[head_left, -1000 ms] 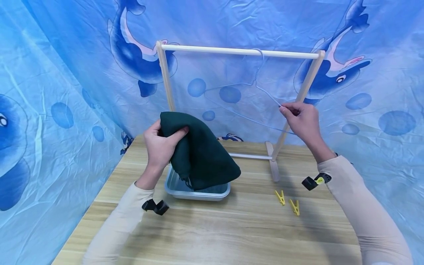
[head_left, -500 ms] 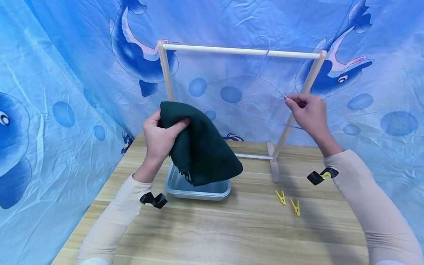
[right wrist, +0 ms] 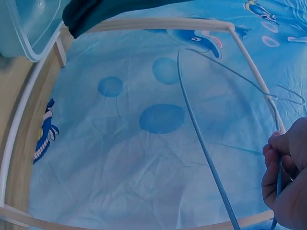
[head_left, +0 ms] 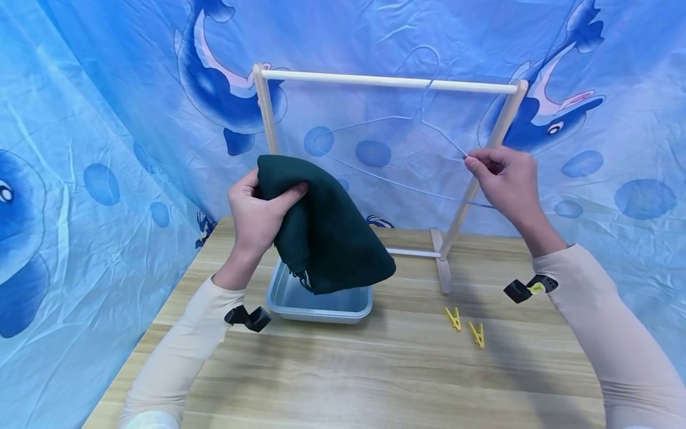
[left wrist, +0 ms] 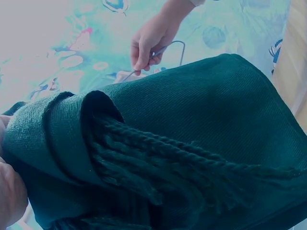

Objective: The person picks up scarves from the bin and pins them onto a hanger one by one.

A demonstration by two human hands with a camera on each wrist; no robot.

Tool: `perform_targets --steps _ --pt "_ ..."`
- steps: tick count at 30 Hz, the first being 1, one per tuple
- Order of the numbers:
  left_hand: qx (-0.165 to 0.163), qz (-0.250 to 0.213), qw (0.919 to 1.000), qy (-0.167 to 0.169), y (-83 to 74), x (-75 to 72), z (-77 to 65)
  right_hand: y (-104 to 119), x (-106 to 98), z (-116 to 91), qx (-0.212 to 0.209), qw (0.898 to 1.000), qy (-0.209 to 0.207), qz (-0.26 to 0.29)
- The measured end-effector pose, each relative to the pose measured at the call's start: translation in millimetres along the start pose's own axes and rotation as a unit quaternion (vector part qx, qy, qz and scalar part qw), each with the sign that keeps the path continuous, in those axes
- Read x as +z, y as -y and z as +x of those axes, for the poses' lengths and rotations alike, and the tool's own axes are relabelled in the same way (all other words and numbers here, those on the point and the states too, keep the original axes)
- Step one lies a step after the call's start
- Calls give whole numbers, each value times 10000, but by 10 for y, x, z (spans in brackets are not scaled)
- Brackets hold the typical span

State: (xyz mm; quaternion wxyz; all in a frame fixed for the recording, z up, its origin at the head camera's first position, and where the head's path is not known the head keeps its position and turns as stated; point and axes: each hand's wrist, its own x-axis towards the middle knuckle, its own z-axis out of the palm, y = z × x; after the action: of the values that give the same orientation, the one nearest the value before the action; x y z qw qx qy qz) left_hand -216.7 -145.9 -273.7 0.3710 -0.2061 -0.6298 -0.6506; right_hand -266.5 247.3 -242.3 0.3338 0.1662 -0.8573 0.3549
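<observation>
I've got the left hand (head_left: 254, 217) left of centre, thumb and fingers gripping the dark green fringed cloth (head_left: 343, 238), which droops mid-frame over the blue basin (head_left: 321, 314)! Right of centre, my right hand (head_left: 509, 185) pinches the wire hanger (head_left: 446, 139); its hook rises past the rack (head_left: 348, 78), contact I can't tell. Yellow clips (head_left: 477, 335) lie lower right.

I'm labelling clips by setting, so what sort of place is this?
Probably a small staged work area rather than an ordinary room: a dolphin-print curtain encloses the visible sides, and a rack stands on the wooden table. Whatever lies beyond the curtain is hidden.
</observation>
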Motion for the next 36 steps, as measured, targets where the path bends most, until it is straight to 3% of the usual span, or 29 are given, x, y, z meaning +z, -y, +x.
perform_targets --steps 11,23,36 --pt "70 -35 10000 27 -23 13 -44 -74 180 -248 -504 9977 27 455" --pt "137 -381 9991 157 -65 75 -102 -114 449 -471 -692 9927 178 969" --pt "170 -678 9973 203 -126 177 -135 -176 763 -758 -499 9891 558 1272"
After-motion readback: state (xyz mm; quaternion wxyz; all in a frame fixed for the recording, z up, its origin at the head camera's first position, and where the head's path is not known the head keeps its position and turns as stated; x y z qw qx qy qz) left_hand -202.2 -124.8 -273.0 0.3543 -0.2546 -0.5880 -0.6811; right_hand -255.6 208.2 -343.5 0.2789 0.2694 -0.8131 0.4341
